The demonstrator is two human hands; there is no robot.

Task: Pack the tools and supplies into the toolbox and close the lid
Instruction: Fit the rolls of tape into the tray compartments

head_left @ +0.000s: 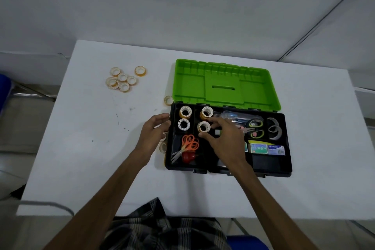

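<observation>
Toolbox (284, 166) lid up | left hand (155, 131) spread beside it — right hand (222, 138) spread inside

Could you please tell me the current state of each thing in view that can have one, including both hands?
toolbox: open, partly packed.
green lid: swung fully back, lying flat.
loose tape rolls: on the table, unpacked.
tape rolls in the tray: four, seated in compartments.
orange scissors: closed, packed.
black scissors: packed.
left hand: open, at the box's left edge.
right hand: open, fingers spread over a tray roll.
</observation>
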